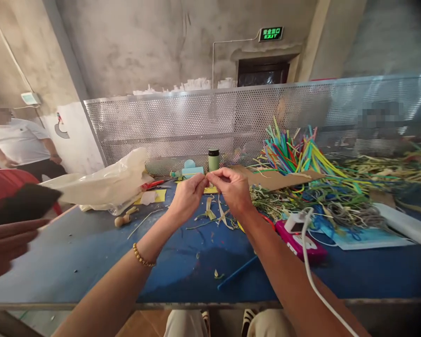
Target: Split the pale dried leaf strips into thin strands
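Observation:
My left hand (188,195) and my right hand (230,188) meet above the middle of the blue table (91,252), fingertips pinched together on a thin pale strip (206,177) that is hard to make out. Loose pale strips (217,215) lie on the table right below the hands. A bead bracelet (142,257) circles my left wrist.
A heap of coloured strips (301,154) and tangled cord fills the right side. A pink phone (298,238) with a white cable lies near my right forearm. A plastic bag (105,185), red scissors (154,184), a green cup (214,160) and a perforated metal screen (196,121) stand behind. Another person's hand (3,243) holds a dark object at left.

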The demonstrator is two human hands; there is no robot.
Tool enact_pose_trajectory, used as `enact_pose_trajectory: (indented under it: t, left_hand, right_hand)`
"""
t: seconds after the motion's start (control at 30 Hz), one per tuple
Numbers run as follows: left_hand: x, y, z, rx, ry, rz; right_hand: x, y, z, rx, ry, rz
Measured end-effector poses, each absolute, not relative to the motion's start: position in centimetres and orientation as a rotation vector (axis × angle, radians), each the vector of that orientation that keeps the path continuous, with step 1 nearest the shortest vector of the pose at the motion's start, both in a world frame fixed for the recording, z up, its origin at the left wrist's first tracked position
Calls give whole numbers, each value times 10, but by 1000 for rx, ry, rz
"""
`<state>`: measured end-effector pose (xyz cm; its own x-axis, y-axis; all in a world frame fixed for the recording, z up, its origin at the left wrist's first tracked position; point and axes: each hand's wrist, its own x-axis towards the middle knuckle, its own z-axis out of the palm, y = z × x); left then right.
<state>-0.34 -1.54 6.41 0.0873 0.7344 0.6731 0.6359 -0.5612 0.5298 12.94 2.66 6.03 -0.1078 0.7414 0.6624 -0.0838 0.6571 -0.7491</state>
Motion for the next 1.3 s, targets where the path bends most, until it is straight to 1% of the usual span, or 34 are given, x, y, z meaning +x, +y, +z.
enact_pose_trajectory:
  t: [0.27, 0.37, 0.43, 0.5, 0.57, 0.67, 0.77, 0.87, 1.1, 1.3]
  left_hand:
    - [-16, -22, 71, 2369, 1550, 1387]
    - [-35, -24, 66, 2322, 1671, 1419]
    - [-52, -23, 56, 2229, 1723, 1441]
    - [-68, -20, 41, 2086, 1693, 1406]
    - [-80, -17, 26, 1868, 1624, 1373]
    - [-86, -15, 12, 1625, 1500, 1343]
    - [-84, -13, 9, 1548, 1423, 1339]
    - [-79, -10, 12, 1540, 1372, 1332]
    - [-50, 7, 21, 1604, 1377, 1296]
    - [-22, 21, 8, 1594, 1431, 1171]
  right_hand:
    - [128, 28, 68, -577, -1647, 719]
    - [130, 38, 66, -635, -1669, 626]
    - [132, 46, 57, -697, -1840, 547]
    - [134, 52, 39, -759, -2222, 466]
    - [134, 54, 16, -827, -2508, 273]
    - [132, 50, -12, -924, -2678, -87]
    - [129, 45, -27, -942, -2729, -249]
    - [127, 44, -28, -955, -2719, -245]
    - [134, 45, -5, -894, -2517, 57]
    - [139, 41, 1, -903, -2438, -31]
